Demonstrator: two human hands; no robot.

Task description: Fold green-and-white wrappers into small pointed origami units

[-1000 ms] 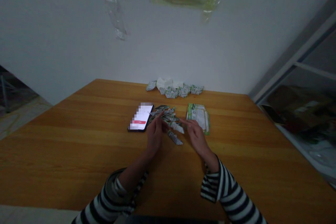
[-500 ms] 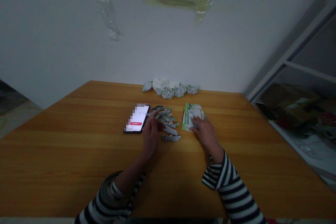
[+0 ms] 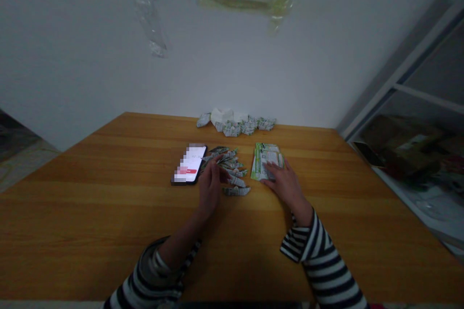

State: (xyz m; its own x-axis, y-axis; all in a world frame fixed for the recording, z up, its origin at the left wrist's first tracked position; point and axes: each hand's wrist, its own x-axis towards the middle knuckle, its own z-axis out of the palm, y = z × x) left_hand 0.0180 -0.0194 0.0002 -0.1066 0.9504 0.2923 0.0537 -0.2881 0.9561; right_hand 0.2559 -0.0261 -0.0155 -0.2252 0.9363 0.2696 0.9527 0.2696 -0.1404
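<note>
You are working at a wooden counter (image 3: 108,203) with both hands close together near its middle. Your left hand (image 3: 210,186) is curling narrowly at the near end of a fan of folded printed strips (image 3: 228,164), its fingers (image 3: 219,173) touching them or just above them; you cannot tell from this view whether it is pinching one. Your right hand (image 3: 286,186) is lying open and flat, its fingertips (image 3: 270,173) resting on the near part of a stack of green-and-white printed sheets (image 3: 266,157), lifting nothing. Two more strips (image 3: 236,191) are lying just in front of the fan, and a phone (image 3: 188,164) with a pixelated screen is sitting just left of it. Along the far edge, a row of crumpled packets (image 3: 235,128) is lying bunched together. Going by how things lie, the far row and the fan look already worked, while the flat stack looks yet unworked.
</note>
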